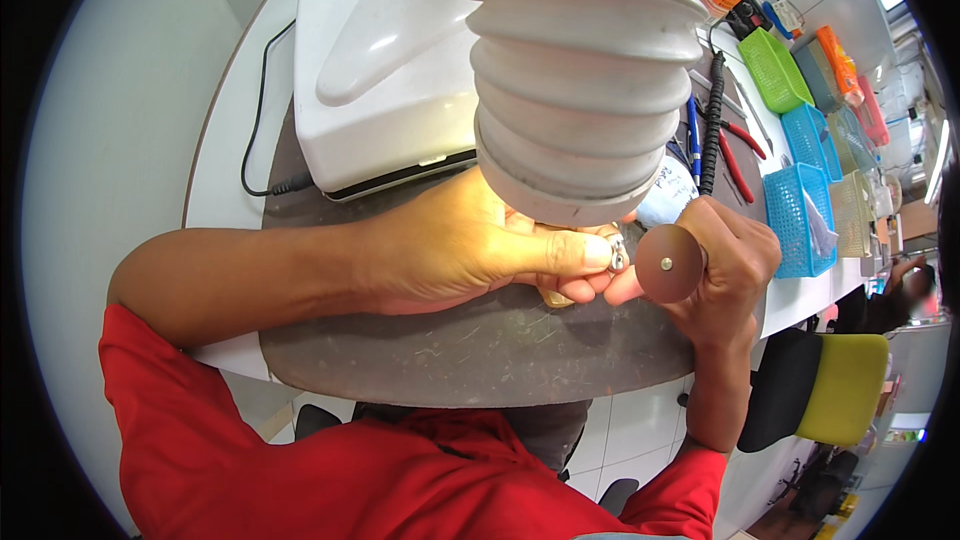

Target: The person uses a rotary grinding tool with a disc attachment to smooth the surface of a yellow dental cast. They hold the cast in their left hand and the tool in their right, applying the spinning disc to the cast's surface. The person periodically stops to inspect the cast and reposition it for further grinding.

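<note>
Above the dark tabletop (480, 365), the left hand (470, 255) is tightly pinching a small metal piece (618, 259), probably light, stiff, slippery and best held by its sides, while the curled right hand (738, 258) is seemingly holding a brown disc (660, 275) just beside it, and a white machine (390, 70) is standing beyond.

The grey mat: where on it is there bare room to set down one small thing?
Bare: the front of the grey mat, between the left hand, the right hand and the mat's curved front edge. Crowded: right back, with red-handled pliers and coiled cable; the white machine fills much of left back.
</note>
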The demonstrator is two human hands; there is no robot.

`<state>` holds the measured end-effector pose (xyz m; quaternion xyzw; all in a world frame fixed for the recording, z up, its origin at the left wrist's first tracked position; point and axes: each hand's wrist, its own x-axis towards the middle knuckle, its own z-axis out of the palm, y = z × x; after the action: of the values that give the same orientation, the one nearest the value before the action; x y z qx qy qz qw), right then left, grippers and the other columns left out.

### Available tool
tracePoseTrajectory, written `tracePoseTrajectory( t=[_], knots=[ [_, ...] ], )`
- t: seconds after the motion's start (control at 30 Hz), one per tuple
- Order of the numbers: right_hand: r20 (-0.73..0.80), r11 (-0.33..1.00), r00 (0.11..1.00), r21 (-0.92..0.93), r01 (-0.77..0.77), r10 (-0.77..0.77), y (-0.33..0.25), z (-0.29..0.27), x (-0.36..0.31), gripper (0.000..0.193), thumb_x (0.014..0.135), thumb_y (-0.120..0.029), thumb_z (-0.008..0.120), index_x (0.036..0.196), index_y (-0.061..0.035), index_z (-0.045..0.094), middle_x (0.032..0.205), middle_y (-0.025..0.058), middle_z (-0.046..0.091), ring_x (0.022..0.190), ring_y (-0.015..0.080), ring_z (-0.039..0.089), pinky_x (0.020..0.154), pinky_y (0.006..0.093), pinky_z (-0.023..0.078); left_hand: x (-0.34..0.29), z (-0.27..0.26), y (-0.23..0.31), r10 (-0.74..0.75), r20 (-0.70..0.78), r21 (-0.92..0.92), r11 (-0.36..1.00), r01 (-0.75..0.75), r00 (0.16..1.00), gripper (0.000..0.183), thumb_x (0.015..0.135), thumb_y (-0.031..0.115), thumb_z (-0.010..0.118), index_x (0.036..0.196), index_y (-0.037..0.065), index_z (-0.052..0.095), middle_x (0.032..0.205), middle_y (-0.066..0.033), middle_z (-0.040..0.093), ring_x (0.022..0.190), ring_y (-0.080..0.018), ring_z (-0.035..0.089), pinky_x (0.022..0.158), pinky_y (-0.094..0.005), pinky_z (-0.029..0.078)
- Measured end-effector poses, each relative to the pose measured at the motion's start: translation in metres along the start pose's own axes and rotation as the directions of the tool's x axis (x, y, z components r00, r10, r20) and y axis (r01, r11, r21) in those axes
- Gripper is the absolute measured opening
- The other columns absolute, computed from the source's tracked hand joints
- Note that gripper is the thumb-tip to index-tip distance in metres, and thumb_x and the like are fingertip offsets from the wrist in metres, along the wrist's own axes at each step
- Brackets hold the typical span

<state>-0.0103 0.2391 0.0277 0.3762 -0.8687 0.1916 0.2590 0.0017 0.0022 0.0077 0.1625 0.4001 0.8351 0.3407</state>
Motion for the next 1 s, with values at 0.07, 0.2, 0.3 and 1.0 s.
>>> tracePoseTrajectory(
  t=[0.07,0.2,0.3,1.0],
  knots=[
    [-0.007,1.000,1.000,-0.019,-0.023,0.023,0.002,-0.002,-0.002,0.072,0.050,-0.055,0.092,0.063,-0.0070,0.040,0.056,0.0033,0.034,0.047,0.0181,0.035,0.044,0.0316,0.029,0.001,-0.001,-0.001,0.011,-0.005,-0.035,0.999,-0.011,1.000,0.018,0.097,0.008,0.066,0.112,-0.002,0.060,0.094,-0.0062,0.063,0.082,-0.0097,0.058,0.072,-0.0250,0.049],
    [-0.003,1.000,1.000,-0.019,-0.022,0.022,0.002,-0.003,-0.001,0.073,0.051,-0.057,0.092,0.063,-0.0071,0.040,0.056,0.0034,0.034,0.047,0.0177,0.035,0.044,0.0315,0.029,0.000,0.000,0.001,0.020,-0.024,-0.018,1.000,-0.020,1.000,0.019,0.097,0.007,0.066,0.112,-0.002,0.059,0.095,-0.0056,0.062,0.083,-0.0097,0.058,0.072,-0.0257,0.048],
    [0.000,1.000,1.000,-0.028,-0.011,0.011,0.000,-0.003,0.000,0.072,0.052,-0.058,0.091,0.062,-0.0071,0.040,0.055,0.0032,0.035,0.047,0.0175,0.035,0.044,0.0315,0.029,-0.001,0.003,0.000,0.023,-0.081,-0.033,0.999,-0.026,0.996,0.017,0.098,0.007,0.066,0.111,-0.002,0.060,0.094,-0.0053,0.063,0.083,-0.0096,0.058,0.071,-0.0254,0.048],
    [0.021,0.999,0.999,-0.028,0.033,-0.033,0.001,0.002,0.000,0.063,0.056,-0.052,0.090,0.063,-0.0088,0.045,0.054,0.0027,0.038,0.042,0.0173,0.043,0.041,0.0320,0.031,0.002,0.000,-0.003,0.045,-0.014,0.040,0.998,-0.044,0.999,0.010,0.097,0.010,0.065,0.098,0.000,0.062,0.081,-0.0028,0.059,0.074,-0.0095,0.053,0.066,-0.0262,0.043]
  ],
)
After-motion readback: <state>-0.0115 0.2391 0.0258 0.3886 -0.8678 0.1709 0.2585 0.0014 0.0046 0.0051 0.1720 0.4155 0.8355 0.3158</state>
